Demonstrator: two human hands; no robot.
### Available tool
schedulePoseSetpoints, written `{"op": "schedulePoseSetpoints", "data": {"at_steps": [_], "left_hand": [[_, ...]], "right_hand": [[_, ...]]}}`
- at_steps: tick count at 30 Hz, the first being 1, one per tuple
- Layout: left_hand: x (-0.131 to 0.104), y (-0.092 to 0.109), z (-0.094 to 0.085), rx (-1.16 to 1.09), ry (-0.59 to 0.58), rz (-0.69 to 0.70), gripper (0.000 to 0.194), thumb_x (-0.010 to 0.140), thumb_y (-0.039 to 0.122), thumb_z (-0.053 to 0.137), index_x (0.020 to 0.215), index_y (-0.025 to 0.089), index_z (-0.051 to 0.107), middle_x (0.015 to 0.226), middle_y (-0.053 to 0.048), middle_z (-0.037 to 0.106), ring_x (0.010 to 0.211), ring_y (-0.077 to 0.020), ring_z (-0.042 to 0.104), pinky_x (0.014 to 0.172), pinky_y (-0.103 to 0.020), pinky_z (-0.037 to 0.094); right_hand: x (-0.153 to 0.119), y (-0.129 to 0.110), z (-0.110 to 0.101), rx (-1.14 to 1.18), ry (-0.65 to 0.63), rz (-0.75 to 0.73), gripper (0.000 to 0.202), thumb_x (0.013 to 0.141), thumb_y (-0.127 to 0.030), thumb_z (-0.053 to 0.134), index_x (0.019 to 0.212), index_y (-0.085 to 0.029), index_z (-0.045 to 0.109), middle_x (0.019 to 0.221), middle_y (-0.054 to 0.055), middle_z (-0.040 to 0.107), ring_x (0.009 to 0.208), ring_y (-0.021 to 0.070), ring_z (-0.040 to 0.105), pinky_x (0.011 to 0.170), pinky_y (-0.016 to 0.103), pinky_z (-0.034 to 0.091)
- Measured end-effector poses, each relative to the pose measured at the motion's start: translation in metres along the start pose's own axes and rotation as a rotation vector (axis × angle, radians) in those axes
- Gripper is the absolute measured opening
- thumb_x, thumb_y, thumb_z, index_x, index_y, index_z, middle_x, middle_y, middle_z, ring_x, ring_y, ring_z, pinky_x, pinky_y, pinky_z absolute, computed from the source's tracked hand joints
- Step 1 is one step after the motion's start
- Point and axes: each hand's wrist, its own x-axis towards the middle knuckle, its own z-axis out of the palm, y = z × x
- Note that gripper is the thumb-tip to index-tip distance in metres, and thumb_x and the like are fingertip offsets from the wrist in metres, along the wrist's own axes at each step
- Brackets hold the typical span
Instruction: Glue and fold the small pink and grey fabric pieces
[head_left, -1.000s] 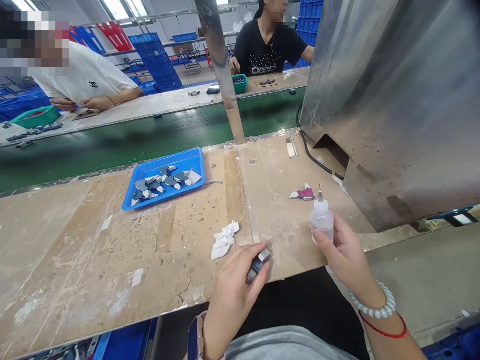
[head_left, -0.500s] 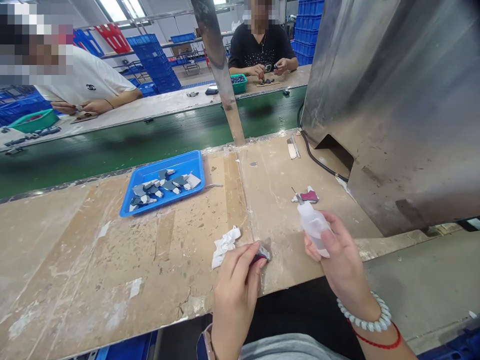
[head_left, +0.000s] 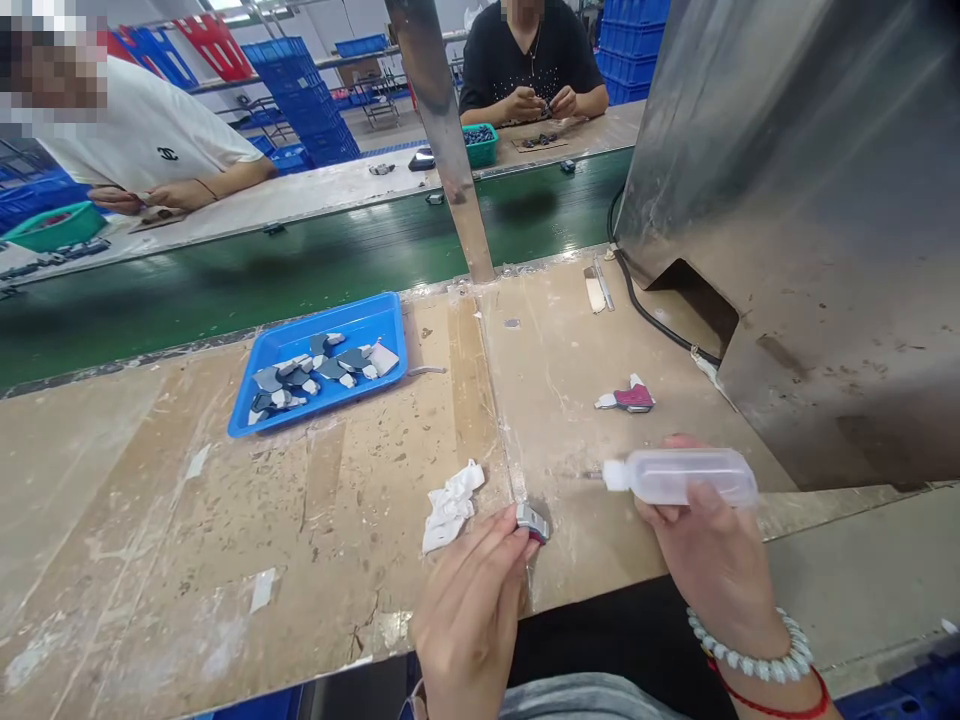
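Near the front edge of the bench, my left hand (head_left: pixel 476 590) is closed on a small grey and dark red plastic part (head_left: pixel 534 524), mostly covered by the fingers. My right hand (head_left: pixel 709 540) grips a clear squeeze bottle (head_left: pixel 690 477) with a thin needle tip. The bottle lies level above the bench, its tip pointing left, apart from the held part. Beyond it rests another part, dark red and grey with white ends (head_left: pixel 630 397). A crumpled white tissue (head_left: pixel 452 507) lies just left of my left hand.
A blue tray (head_left: pixel 319 405) holds several grey parts. Behind the bench runs a green conveyor belt (head_left: pixel 330 255), with a metal post (head_left: pixel 442 140) before it. A large metal housing (head_left: pixel 817 250) stands at right, a black cable beside it. Two people sit across the belt, handling small parts.
My right hand has turned the bottle from upright and tilted to level, with the tip now pointing left. My left hand keeps its hold on the small part. The view has shifted slightly.
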Motion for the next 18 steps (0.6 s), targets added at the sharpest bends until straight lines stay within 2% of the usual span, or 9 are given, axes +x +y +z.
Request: {"op": "schedulePoseSetpoints", "data": {"at_steps": [3, 6, 8, 12, 15, 18], "left_hand": [[-0.001, 0.001, -0.001, -0.017, 0.010, -0.017, 0.030, 0.085, -0.001, 0.072, 0.108, 0.018, 0.072, 0.107, -0.007, 0.078, 0.103, -0.0202, 0.073, 0.090, -0.033, 0.060], [-0.001, 0.005, -0.003, -0.060, -0.013, -0.072, 0.033, 0.084, -0.004, 0.071, 0.106, 0.021, 0.073, 0.107, -0.006, 0.077, 0.101, -0.0209, 0.072, 0.087, -0.034, 0.060], [-0.001, 0.007, -0.005, -0.091, -0.051, -0.109, 0.034, 0.085, -0.006, 0.069, 0.105, 0.022, 0.073, 0.107, -0.005, 0.076, 0.101, -0.0209, 0.072, 0.086, -0.034, 0.059], [-0.001, 0.006, -0.007, -0.119, -0.061, -0.051, 0.030, 0.086, -0.006, 0.066, 0.101, 0.019, 0.072, 0.106, -0.005, 0.075, 0.101, -0.0196, 0.071, 0.084, -0.031, 0.057], [-0.002, 0.004, -0.007, -0.105, -0.055, -0.018, 0.029, 0.085, -0.007, 0.067, 0.099, 0.018, 0.072, 0.106, -0.005, 0.075, 0.100, -0.0179, 0.071, 0.087, -0.030, 0.057], [-0.004, 0.003, -0.006, -0.103, -0.045, -0.010, 0.028, 0.084, -0.008, 0.068, 0.098, 0.016, 0.073, 0.107, -0.005, 0.075, 0.101, -0.0166, 0.071, 0.088, -0.029, 0.058]], "right_hand": [[-0.002, 0.000, -0.002, 0.004, -0.006, -0.021, 0.042, 0.075, -0.059, 0.078, 0.097, -0.026, 0.064, 0.088, 0.005, 0.058, 0.060, 0.0153, 0.055, 0.045, 0.026, 0.048], [-0.008, 0.004, 0.001, -0.065, -0.100, -0.091, 0.040, 0.078, -0.059, 0.076, 0.096, -0.027, 0.061, 0.098, 0.007, 0.059, 0.059, 0.0148, 0.053, 0.039, 0.024, 0.041], [-0.014, 0.006, 0.005, -0.120, -0.122, -0.175, 0.034, 0.081, -0.053, 0.075, 0.093, -0.027, 0.058, 0.092, 0.005, 0.057, 0.065, 0.0176, 0.055, 0.045, 0.026, 0.045], [-0.025, 0.010, 0.010, -0.233, -0.040, -0.336, 0.029, 0.087, -0.052, 0.067, 0.088, -0.027, 0.054, 0.081, 0.005, 0.053, 0.070, 0.0228, 0.053, 0.057, 0.036, 0.048], [-0.027, 0.013, 0.009, -0.314, -0.026, -0.411, 0.027, 0.089, -0.053, 0.063, 0.087, -0.028, 0.054, 0.076, 0.007, 0.052, 0.068, 0.0248, 0.053, 0.054, 0.038, 0.046], [-0.027, 0.016, 0.008, -0.334, -0.070, -0.497, 0.022, 0.089, -0.047, 0.065, 0.089, -0.027, 0.057, 0.074, 0.006, 0.054, 0.066, 0.0243, 0.055, 0.050, 0.036, 0.045]]}}
